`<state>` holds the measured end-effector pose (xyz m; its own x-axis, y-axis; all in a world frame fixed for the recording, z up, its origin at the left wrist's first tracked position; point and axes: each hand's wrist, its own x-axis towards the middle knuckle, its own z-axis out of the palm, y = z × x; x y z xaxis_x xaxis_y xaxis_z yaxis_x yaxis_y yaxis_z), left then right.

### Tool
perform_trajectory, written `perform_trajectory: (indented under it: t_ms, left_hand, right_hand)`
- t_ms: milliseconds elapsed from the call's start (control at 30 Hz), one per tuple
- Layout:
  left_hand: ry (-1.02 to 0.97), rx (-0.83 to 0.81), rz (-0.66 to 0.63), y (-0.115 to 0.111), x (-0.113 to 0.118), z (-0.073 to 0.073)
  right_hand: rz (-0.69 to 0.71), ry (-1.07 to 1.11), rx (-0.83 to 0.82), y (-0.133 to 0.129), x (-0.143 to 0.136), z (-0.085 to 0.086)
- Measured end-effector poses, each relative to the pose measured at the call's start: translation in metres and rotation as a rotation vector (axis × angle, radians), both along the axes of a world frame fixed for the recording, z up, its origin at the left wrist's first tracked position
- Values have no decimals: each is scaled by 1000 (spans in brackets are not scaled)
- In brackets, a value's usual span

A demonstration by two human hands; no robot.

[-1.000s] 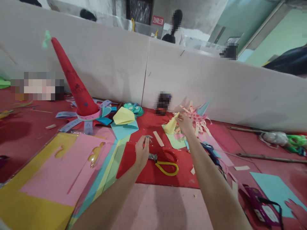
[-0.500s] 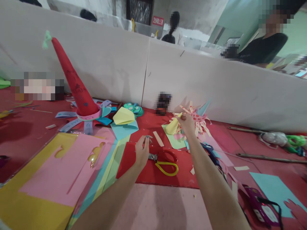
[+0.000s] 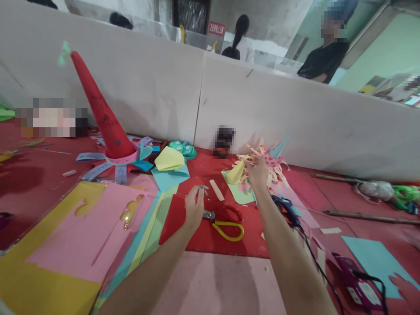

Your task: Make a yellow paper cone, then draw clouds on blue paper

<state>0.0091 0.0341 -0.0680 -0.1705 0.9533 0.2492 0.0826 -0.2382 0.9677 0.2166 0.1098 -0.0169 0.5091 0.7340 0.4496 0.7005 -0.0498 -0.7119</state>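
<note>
My left hand rests over the red sheet, fingers curled and pressed together; anything between them is too small to make out. Beside and partly behind it lie scissors with a yellow and a red handle loop, their blade tips hidden by the hand. Farther right, my right hand is beside the tip of a small yellow paper cone, its fingers slightly apart. The cone stands on a pale green sheet. Behind that hand sits a pink fringed paper piece with a blue cone on it.
A tall red paper cone hat stands at the left. Pink card and coloured sheets lie at front left. A dark glue gun with a cord, sticks and a purple device are at right. A white partition borders the back.
My right hand has shifted slightly and its fingers have loosened from the yellow cone's tip. The left hand is still. Beyond the partition, a person in black has moved left.
</note>
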Motion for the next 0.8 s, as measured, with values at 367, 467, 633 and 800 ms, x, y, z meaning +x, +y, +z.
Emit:
perform_trajectory:
  t_ms: [367, 467, 633, 800]
  left_hand:
    - [53, 52, 5, 1, 0, -1]
    - [46, 57, 5, 1, 0, -1]
    - [35, 65, -11, 1, -1, -2]
    - [41, 53, -5, 1, 0, -1]
  right_hand:
    - [217, -418, -431, -39, -64, -25]
    - [212, -464, -486, -46, -74, -40]
    - [284, -293, -574, -50, -72, -51]
    - [301, 155, -368, -52, -61, -53]
